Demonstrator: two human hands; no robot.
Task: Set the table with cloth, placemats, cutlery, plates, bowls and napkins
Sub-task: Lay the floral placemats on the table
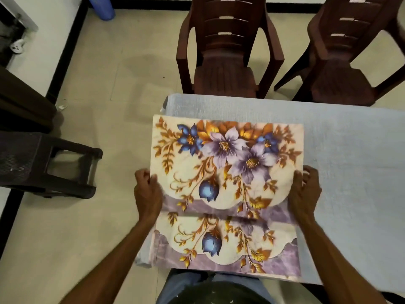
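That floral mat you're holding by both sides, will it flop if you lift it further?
Probably fairly stiff: the floral mat, held by the left hand and right hand, stays flat without sagging. Likely light, since fingers alone hold its edges. Its glossy face may slide on the cloth.

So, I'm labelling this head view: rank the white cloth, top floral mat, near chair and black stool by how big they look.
1. White cloth
2. Floral mat
3. Chair and stool: too alike to rank, and the stool is cut off at the frame edge.

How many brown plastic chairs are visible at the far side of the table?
2. One chair stands at the table's far edge, near its left corner; the other chair is to its right, partly cut off by the frame. More may be hidden.
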